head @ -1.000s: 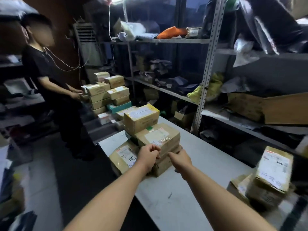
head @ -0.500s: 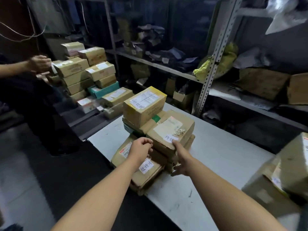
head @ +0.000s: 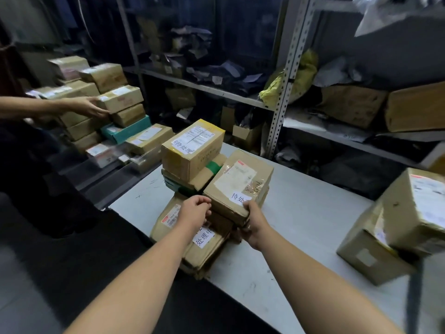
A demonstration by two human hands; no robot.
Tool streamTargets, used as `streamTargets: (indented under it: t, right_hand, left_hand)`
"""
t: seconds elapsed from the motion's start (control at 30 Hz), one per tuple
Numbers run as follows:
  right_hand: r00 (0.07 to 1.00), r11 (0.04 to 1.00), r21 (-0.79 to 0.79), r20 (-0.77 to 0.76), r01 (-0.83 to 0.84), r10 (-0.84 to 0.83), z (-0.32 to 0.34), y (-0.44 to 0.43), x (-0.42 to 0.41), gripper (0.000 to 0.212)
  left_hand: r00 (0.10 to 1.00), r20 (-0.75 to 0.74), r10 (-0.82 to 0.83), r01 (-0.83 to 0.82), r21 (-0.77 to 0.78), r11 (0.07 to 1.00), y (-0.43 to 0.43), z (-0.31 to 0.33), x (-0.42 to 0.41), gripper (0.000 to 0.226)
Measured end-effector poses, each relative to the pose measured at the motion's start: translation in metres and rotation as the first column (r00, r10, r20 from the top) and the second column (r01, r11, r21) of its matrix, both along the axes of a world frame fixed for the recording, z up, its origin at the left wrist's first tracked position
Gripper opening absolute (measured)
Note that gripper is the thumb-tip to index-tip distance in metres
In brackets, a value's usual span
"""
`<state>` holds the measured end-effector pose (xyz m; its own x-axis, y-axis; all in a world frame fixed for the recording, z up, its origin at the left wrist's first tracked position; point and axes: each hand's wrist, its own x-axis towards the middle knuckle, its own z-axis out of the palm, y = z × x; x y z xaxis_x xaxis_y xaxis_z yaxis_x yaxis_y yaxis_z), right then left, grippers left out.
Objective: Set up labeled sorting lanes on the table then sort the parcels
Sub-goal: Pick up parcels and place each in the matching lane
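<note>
Brown cardboard, scuffed and taped: that's the top parcel, sitting at the near right of the heap on the left end of the table, and the right hand has it by the near corner, thumb on top beside a handwritten white slip, fingers tucked under the edge. The left hand is curled tight against the parcel's left corner, but whether it grips anything I can't tell from here. Under them lies a flat parcel with its own handwritten slip, jutting toward the table's edge, and just behind stands a yellow-taped box carrying a slip like the top parcel's, perched on a green-banded carton. So the labelling looks well along, with slips on at least three pieces, yet I'd say the sorting has barely begun: differently marked parcels share one pile, and I can't make out any lanes laid on the bare table top. Well apart to the right a pair of boxes leans together, one atop the other, with no handwritten slip that I can see. Off to the left, another person's hand rests on a box in a separate stack beyond the table, and metal shelving stuffed with bags and cartons runs behind it all.
</note>
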<state>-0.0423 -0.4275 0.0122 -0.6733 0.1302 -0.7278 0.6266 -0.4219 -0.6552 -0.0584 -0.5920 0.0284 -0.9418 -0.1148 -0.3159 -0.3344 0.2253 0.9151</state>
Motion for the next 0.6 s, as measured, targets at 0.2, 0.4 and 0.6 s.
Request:
streamTargets:
  t: [0.2,0.4,0.6]
  right_hand:
    - [0.993,0.986,-0.131,-0.045,0.099,-0.105,0.004,0.015,0.021,0.017]
    - [0.987,0.976,-0.161,-0.05,0.144,-0.153,0.006,0.048,0.041,0.028]
    - [0.978,0.981,-0.167,-0.165,0.096,-0.124,0.031,0.1,0.075,0.035]
  left_hand:
    - [1.0,0.01,0.028,-0.027,-0.042,0.999,0.006,0.003,0.009,0.019]
    - [0.999,0.041,0.006,-0.011,0.121,0.993,0.034,0.018,0.018,0.022]
    - [0.997,0.02,-0.079,0.069,0.321,0.944,0.085,0.035,0.05,0.03]
